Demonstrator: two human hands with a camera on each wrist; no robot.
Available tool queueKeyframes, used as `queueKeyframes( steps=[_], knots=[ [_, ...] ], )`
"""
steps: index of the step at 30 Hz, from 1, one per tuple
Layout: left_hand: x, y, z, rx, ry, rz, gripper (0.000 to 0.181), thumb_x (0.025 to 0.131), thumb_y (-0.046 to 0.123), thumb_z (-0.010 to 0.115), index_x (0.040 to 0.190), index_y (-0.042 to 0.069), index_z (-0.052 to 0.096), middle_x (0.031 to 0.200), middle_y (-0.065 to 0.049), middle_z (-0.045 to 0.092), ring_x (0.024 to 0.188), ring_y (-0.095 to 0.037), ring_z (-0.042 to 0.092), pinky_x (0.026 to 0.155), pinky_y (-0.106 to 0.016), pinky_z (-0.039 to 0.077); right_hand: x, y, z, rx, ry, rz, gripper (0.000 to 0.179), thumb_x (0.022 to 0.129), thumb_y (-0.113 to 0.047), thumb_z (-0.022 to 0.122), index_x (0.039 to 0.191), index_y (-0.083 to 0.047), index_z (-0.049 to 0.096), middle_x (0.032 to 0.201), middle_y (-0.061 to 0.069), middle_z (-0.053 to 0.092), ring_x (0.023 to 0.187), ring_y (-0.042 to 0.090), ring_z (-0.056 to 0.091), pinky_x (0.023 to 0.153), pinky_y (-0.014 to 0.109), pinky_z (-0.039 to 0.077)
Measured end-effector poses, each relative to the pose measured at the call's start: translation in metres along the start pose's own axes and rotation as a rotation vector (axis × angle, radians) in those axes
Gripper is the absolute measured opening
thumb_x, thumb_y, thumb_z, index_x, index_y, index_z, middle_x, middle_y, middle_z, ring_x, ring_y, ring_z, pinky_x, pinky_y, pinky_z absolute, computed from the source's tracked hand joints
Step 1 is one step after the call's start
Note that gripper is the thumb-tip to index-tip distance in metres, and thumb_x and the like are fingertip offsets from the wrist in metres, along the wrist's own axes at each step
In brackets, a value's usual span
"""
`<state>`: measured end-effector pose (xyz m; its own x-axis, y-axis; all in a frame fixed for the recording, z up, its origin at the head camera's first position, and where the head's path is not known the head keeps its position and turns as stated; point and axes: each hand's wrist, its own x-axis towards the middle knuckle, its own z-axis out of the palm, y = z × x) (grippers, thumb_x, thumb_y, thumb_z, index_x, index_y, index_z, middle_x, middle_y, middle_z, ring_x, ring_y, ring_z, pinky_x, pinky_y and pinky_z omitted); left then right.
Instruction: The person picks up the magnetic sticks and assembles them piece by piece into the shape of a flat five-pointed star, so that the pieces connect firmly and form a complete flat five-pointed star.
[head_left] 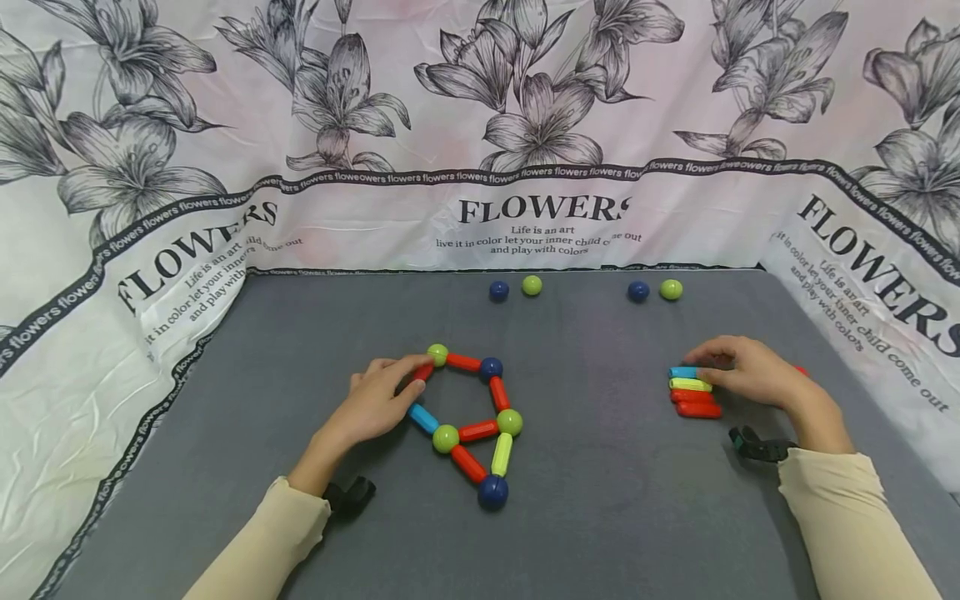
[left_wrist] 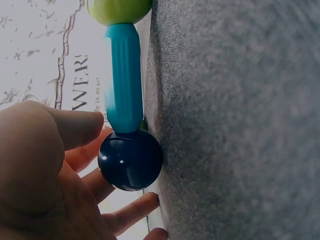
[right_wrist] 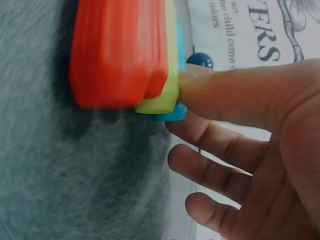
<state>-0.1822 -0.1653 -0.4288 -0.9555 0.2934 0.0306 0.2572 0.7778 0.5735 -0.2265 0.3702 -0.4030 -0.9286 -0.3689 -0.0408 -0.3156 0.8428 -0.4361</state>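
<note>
The left hand (head_left: 375, 400) hides the left corner of a linked figure of coloured rods and glossy balls (head_left: 477, 431), its fingers bent round a dark blue ball (left_wrist: 131, 160); whether they grip or only touch, I can't tell. The right hand (head_left: 753, 373) pinches a blue ribbed rod (head_left: 681, 372) beside a yellow-green rod (head_left: 688, 385) and red rods (head_left: 699, 411), partly covering that row. Loose dark blue balls (head_left: 498, 291) and lime green balls (head_left: 532, 285) sit along the grey table's (head_left: 585, 517) far edge, before a white floral cloth (head_left: 360, 221).
</note>
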Motion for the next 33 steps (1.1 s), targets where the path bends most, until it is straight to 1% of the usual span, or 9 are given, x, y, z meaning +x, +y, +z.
queueKeyframes(
  steps=[6, 10, 14, 17, 19, 22, 25, 30, 33],
  knots=[
    [0.001, 0.000, 0.000, 0.000, 0.002, 0.000, 0.045, 0.103, 0.028, 0.059, 0.148, 0.025, 0.053, 0.148, -0.004, 0.059, 0.133, -0.035, 0.045, 0.098, -0.058, 0.029, 0.005, 0.000, 0.005, -0.001, -0.026, 0.014, 0.026, 0.091, -0.018, 0.076, 0.116, -0.009, 0.075, 0.110, 0.010, 0.073, 0.091, 0.013, 0.062, 0.078, 0.032, 0.051],
    [0.001, 0.000, 0.001, 0.008, 0.003, 0.005, 0.049, 0.101, 0.027, 0.064, 0.148, 0.024, 0.053, 0.148, -0.004, 0.059, 0.133, -0.035, 0.046, 0.097, -0.058, 0.029, 0.011, -0.007, 0.010, 0.004, 0.008, 0.010, 0.025, 0.093, -0.020, 0.075, 0.115, -0.010, 0.075, 0.107, 0.007, 0.072, 0.087, 0.010, 0.060, 0.074, 0.028, 0.049],
    [0.001, 0.001, 0.003, 0.005, 0.004, 0.001, 0.049, 0.100, 0.024, 0.064, 0.148, 0.023, 0.053, 0.147, -0.005, 0.059, 0.135, -0.037, 0.045, 0.098, -0.058, 0.029, 0.020, -0.025, 0.019, 0.049, 0.069, -0.030, 0.022, 0.094, -0.019, 0.074, 0.114, -0.011, 0.075, 0.105, 0.006, 0.071, 0.083, 0.011, 0.058, 0.069, 0.026, 0.047],
    [0.000, 0.002, 0.003, 0.000, 0.003, -0.008, 0.048, 0.101, 0.022, 0.062, 0.148, 0.023, 0.052, 0.146, -0.007, 0.060, 0.136, -0.038, 0.043, 0.098, -0.058, 0.028, 0.029, -0.046, 0.030, 0.086, 0.092, -0.083, 0.021, 0.094, -0.018, 0.074, 0.115, -0.012, 0.075, 0.104, 0.004, 0.072, 0.083, 0.011, 0.059, 0.068, 0.026, 0.047],
    [0.000, 0.003, 0.003, -0.001, 0.002, -0.011, 0.048, 0.102, 0.022, 0.061, 0.149, 0.023, 0.052, 0.145, -0.007, 0.060, 0.137, -0.038, 0.042, 0.098, -0.058, 0.028, 0.035, -0.062, 0.039, 0.117, 0.092, -0.140, 0.021, 0.094, -0.016, 0.075, 0.115, -0.014, 0.075, 0.102, 0.002, 0.072, 0.082, 0.010, 0.059, 0.068, 0.025, 0.047],
    [-0.001, 0.003, 0.003, -0.003, 0.001, -0.012, 0.048, 0.102, 0.022, 0.061, 0.148, 0.023, 0.052, 0.146, -0.007, 0.060, 0.137, -0.038, 0.042, 0.098, -0.058, 0.028, 0.043, -0.086, 0.056, 0.184, 0.062, -0.254, 0.022, 0.092, -0.013, 0.076, 0.114, -0.015, 0.075, 0.100, -0.002, 0.071, 0.080, 0.010, 0.058, 0.069, 0.025, 0.048],
    [-0.002, 0.003, 0.002, 0.000, 0.000, -0.013, 0.047, 0.102, 0.022, 0.061, 0.148, 0.024, 0.052, 0.146, -0.007, 0.060, 0.137, -0.038, 0.042, 0.098, -0.058, 0.028, 0.049, -0.108, 0.073, 0.239, -0.003, -0.348, 0.023, 0.092, -0.014, 0.076, 0.114, -0.018, 0.075, 0.099, -0.006, 0.069, 0.078, 0.008, 0.056, 0.070, 0.024, 0.048],
    [-0.002, 0.004, 0.002, 0.003, -0.007, -0.015, 0.048, 0.102, 0.023, 0.060, 0.149, 0.024, 0.051, 0.147, -0.008, 0.059, 0.138, -0.038, 0.042, 0.099, -0.059, 0.028, 0.051, -0.135, 0.092, 0.275, -0.126, -0.431, 0.022, 0.094, -0.019, 0.074, 0.116, -0.022, 0.073, 0.098, -0.008, 0.066, 0.077, 0.006, 0.054, 0.068, 0.023, 0.048],
    [-0.002, 0.003, 0.002, 0.000, -0.009, -0.012, 0.047, 0.103, 0.023, 0.060, 0.149, 0.025, 0.051, 0.147, -0.008, 0.059, 0.138, -0.037, 0.041, 0.099, -0.059, 0.028, 0.050, -0.144, 0.097, 0.277, -0.154, -0.457, 0.022, 0.095, -0.019, 0.074, 0.116, -0.022, 0.073, 0.098, -0.007, 0.065, 0.078, 0.006, 0.054, 0.068, 0.024, 0.048]
  ],
)
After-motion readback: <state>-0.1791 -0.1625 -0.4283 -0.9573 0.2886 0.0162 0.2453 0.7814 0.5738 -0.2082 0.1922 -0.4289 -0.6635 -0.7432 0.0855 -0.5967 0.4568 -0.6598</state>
